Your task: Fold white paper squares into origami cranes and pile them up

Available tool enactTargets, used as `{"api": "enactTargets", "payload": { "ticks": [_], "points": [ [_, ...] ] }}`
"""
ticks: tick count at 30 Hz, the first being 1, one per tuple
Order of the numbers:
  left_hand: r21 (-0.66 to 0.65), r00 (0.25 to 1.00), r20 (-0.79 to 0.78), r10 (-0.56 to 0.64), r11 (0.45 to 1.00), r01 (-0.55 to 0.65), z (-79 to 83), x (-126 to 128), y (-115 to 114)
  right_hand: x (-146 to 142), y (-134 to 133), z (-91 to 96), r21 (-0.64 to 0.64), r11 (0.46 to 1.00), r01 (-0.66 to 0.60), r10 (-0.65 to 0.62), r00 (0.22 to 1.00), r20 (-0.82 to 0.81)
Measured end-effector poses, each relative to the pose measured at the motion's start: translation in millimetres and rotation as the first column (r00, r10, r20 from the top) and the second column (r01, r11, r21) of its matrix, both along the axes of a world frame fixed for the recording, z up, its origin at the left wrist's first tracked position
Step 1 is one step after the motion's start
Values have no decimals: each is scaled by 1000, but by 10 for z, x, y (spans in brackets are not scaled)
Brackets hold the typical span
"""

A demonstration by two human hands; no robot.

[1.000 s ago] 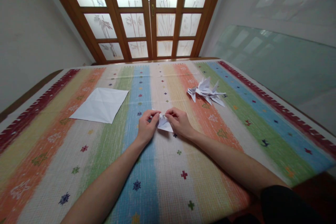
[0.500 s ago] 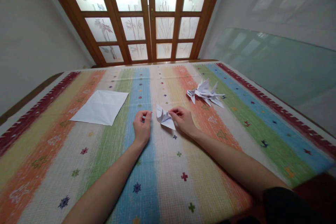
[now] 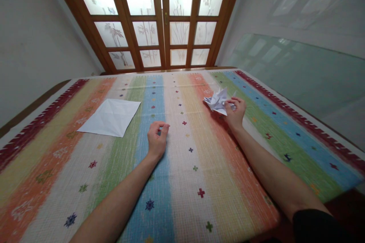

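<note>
My right hand [image 3: 235, 112] reaches to the far right of the striped tablecloth [image 3: 176, 182], its fingers closed on a folded white paper figure at the small pile of folded paper figures [image 3: 217, 100]. I cannot tell the held figure apart from the pile. My left hand [image 3: 156, 138] rests on the blue stripe near the middle, fingers curled with thumb and forefinger nearly touching, and nothing shows in it. A flat, creased white paper square [image 3: 110, 117] lies to the left of my left hand, untouched.
The table runs back to a wooden-framed door with frosted glass panes [image 3: 159, 19]. A sheet of glass [image 3: 302, 76] leans along the wall on the right. The table's right edge [image 3: 327, 136] lies close to that glass.
My left hand let go of the folded paper and stayed put. My right hand carried the folded figure up and to the right, over to the pile of folded figures.
</note>
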State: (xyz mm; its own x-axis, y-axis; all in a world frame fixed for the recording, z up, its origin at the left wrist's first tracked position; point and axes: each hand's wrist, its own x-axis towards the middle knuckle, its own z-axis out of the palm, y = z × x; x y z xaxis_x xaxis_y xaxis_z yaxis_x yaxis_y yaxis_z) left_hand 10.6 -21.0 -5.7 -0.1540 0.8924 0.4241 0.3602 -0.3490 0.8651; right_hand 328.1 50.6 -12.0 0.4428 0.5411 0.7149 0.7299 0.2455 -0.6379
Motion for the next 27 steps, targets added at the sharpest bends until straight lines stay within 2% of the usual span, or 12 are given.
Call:
{"api": "enactTargets", "payload": {
  "ticks": [3,8,11,13,14,16,18,20,21,23,27],
  "points": [
    [3,1000,-17,16,1000,-16,-1,-10,-4,89,50,-81,-58,998,-11,12,1000,9],
    [49,997,-17,78,996,-77,-11,-59,57,133,39,-70,-129,991,-25,36,996,80],
    [67,976,-38,216,975,-214,42,-195,186,180,27,-58,-132,990,-49,61,994,91],
    [92,927,-160,339,940,-328,123,-374,291,207,21,-63,-120,991,-65,76,993,92],
    [113,884,-275,379,925,-361,172,-491,338,214,18,-69,-108,992,-65,75,993,86],
    [95,748,-584,313,942,-321,270,-760,401,214,11,-81,-53,998,-36,39,998,49],
    [-27,524,-846,98,974,-225,342,-1032,413,192,5,-89,35,999,29,-28,999,-20],
    [-189,317,-944,-96,942,-276,375,-1252,385,154,2,-89,104,990,93,-85,993,-78],
    [-250,264,-950,-169,916,-313,379,-1333,365,131,1,-85,121,986,113,-103,991,-91],
    [-279,188,-955,-229,907,-315,375,-1432,332,85,-1,-70,129,983,133,-121,988,-96],
    [-304,142,-952,-272,904,-302,382,-1465,344,9,-28,-12,140,977,163,-148,983,-109]
  ]
}}
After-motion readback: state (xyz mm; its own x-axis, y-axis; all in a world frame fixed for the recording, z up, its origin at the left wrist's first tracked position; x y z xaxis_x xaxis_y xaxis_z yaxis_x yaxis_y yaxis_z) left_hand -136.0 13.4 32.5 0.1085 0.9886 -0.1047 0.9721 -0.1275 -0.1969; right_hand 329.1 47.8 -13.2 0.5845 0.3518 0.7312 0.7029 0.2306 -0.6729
